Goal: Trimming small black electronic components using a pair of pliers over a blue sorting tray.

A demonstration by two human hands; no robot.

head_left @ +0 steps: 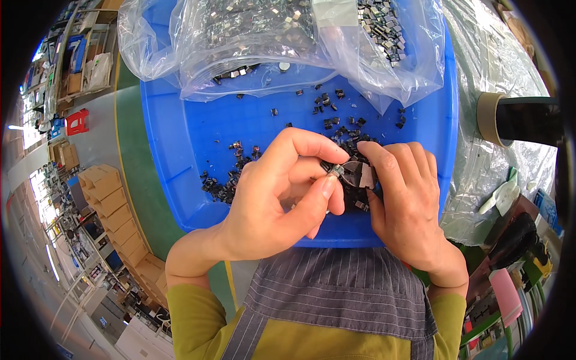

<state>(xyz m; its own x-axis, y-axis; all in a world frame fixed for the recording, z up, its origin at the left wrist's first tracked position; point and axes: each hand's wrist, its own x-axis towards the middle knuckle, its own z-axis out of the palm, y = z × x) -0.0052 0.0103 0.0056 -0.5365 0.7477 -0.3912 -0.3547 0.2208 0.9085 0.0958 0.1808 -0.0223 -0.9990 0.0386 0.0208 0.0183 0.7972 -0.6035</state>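
Observation:
My left hand (273,201) is closed in a pinch, thumb and index finger around a small metallic component (337,171). My right hand (409,195) wraps around a pair of cutting pliers (359,174); its handles are mostly hidden under my fingers. The pliers' jaws meet the component right at my left fingertips. Both hands are above the near half of a blue plastic tray (165,150). Dark small pieces (225,185) lie heaped in the tray to the left of my hands, and more lie scattered beyond and beneath them.
Clear plastic bags (252,75) full of small shiny parts fill the tray's far end. To the right, plastic sheeting (471,180) covers a surface with a tape roll (491,119) and a white glove (501,195). Cardboard boxes (120,219) stand on the left.

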